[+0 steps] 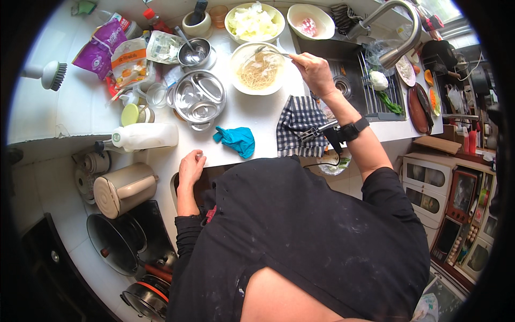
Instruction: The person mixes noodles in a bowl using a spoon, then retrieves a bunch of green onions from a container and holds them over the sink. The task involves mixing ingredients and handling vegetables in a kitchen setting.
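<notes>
My right hand [313, 72] holds the handle of a metal fork or spoon [277, 52], whose head reaches into a cream bowl [268, 91] of thin noodles [258, 76] in liquid. My left hand [192, 167] rests at the counter's front edge with nothing visible in it, its fingers slightly curled. Between my hands lie a crumpled teal cloth or glove [237, 141] and a black-and-white checked cloth [295, 120]. A lidded or divided steel dish [199, 98] stands left of the noodle bowl. Behind that bowl is a bowl of torn pale leaves [255, 24].
The sink [342, 58] with its faucet [402, 44] and a drying rack [372, 92] is at right. Food packets [128, 60], a steel bowl [194, 52] and a stone mortar [197, 26] stand at left. A white plastic bottle [149, 135] lies near the left front edge.
</notes>
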Demonstrator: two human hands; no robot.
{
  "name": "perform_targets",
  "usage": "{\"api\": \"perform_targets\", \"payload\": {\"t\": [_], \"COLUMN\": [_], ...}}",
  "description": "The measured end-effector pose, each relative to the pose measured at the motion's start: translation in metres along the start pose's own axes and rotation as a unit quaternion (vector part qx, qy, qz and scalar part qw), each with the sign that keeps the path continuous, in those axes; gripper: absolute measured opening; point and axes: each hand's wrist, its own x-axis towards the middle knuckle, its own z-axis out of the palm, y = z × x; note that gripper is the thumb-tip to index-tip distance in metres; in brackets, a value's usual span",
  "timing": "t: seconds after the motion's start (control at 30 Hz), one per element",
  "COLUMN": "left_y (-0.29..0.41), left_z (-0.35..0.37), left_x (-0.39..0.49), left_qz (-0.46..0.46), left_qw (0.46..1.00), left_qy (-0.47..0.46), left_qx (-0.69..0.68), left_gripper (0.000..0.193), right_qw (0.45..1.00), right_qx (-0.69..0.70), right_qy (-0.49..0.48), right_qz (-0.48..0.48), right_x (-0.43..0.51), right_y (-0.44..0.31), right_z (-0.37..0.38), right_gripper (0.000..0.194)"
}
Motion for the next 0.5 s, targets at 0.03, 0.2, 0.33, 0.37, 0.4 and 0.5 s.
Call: {"api": "perform_targets", "payload": {"t": [0.03,0.2,0.33,0.37,0.4,0.5], "left_y": [0.000,-0.002,-0.002,-0.002,-0.001,0.001], "left_z": [0.000,-0.003,-0.004,-0.004,-0.004,-0.005], "left_x": [-0.002,-0.007,-0.008,-0.008,-0.007,-0.005], "left_qz": [0.000,-0.022,-0.018,-0.019,-0.015,-0.017], "left_qw": [1.000,1.000,1.000,1.000,1.000,1.000], "left_qy": [0.003,-0.008,-0.008,-0.007,-0.009,-0.010], "left_qx": [0.001,0.003,0.003,0.005,0.004,0.004], "left_gripper": [0.035,0.035,0.034,0.034,0.034,0.034], "right_qw": [1.000,0.998,0.996,0.996,0.995,0.992], "right_qx": [-0.012,-0.013,0.018,0.025,0.032,0.060], "right_qy": [0.008,0.031,0.036,0.040,0.045,0.047], "right_qz": [0.011,0.056,0.082,0.082,0.082,0.104], "right_x": [-0.001,-0.015,-0.027,-0.029,-0.031,-0.037], "right_y": [0.003,0.012,0.016,0.016,0.017,0.019], "right_z": [0.005,0.022,0.030,0.032,0.035,0.042], "right_gripper": [0.017,0.016,0.016,0.016,0.015,0.016]}}
